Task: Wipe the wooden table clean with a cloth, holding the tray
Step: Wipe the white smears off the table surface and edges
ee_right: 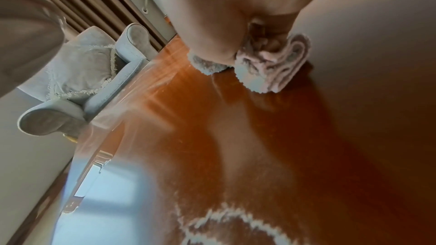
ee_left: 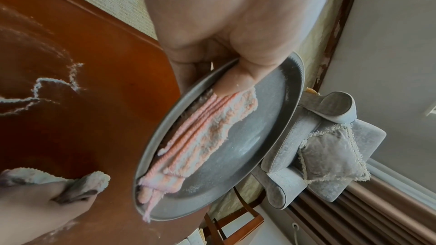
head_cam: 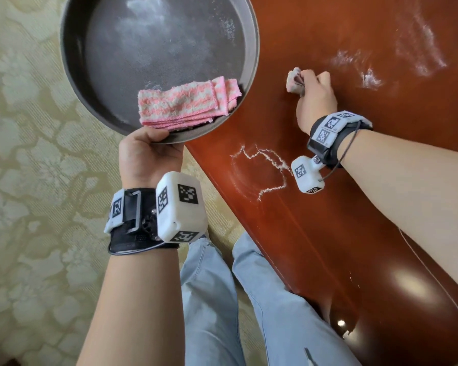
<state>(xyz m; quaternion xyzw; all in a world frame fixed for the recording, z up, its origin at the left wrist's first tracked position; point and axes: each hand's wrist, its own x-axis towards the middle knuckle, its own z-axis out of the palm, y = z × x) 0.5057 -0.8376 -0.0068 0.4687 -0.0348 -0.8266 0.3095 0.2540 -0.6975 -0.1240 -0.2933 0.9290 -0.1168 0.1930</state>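
Observation:
My left hand [head_cam: 150, 147] grips the near rim of a round dark grey tray [head_cam: 90, 107], thumb on top [ee_left: 238, 79], holding it in the air beside the table's left edge. A folded pink-and-white cloth [head_cam: 185, 101] lies in the tray [ee_left: 271, 137] by my thumb. My right hand [head_cam: 315, 96] holds a bunched pale cloth [head_cam: 294, 80] pressed on the glossy red-brown wooden table [head_cam: 341, 220]. That wad [ee_right: 271, 66] touches the wood. White powder lines [head_cam: 265, 165] lie near the table's edge and smears [head_cam: 418, 48] at the far right.
Patterned beige carpet [head_cam: 37, 154] lies left of the table. My jeans-clad legs [head_cam: 236, 299] stand against the table's near edge. A grey armchair with a fringed cushion [ee_left: 330, 146] stands by curtains beyond the tray.

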